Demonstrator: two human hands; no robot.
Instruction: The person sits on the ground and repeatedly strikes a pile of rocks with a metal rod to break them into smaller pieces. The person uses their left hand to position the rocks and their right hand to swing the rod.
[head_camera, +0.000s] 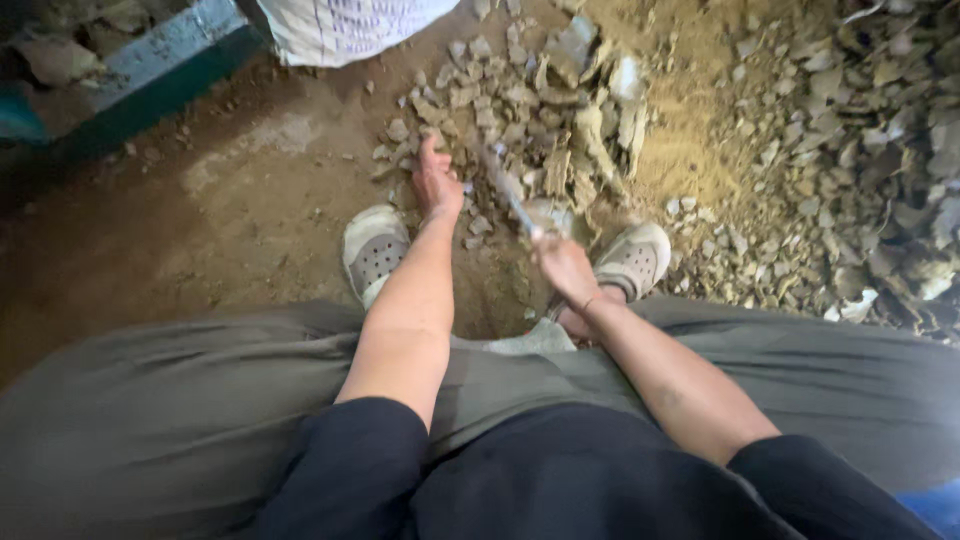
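Down low, seated or squatting view over dirt floor (230, 210). Left hand (437, 185) stretched forward, fingers extended and mostly flat, resting on near edge of rubble pile (530, 120), touching small stone chips; nothing clearly gripped. Right hand (563, 265) closed in fist around handle of hammer-like tool (508, 190), blurred, shaft angled up-left toward pile; head end hard to make out against stones. Pile of broken grey-tan stone pieces straight ahead of both hands, between the two feet and beyond. Pale perforated clogs: left shoe (374, 252) just beside left forearm, right shoe (634, 258) just beside right hand. Loose sandy soil mound (690, 130) right of pile, larger heap of stone fragments (870, 150) toward right edge of floor. White woven sack (345, 28) at top, behind pile. Teal-painted ledge (165, 62) in top left corner. Olive trousers and dark sleeves filling bottom of view.
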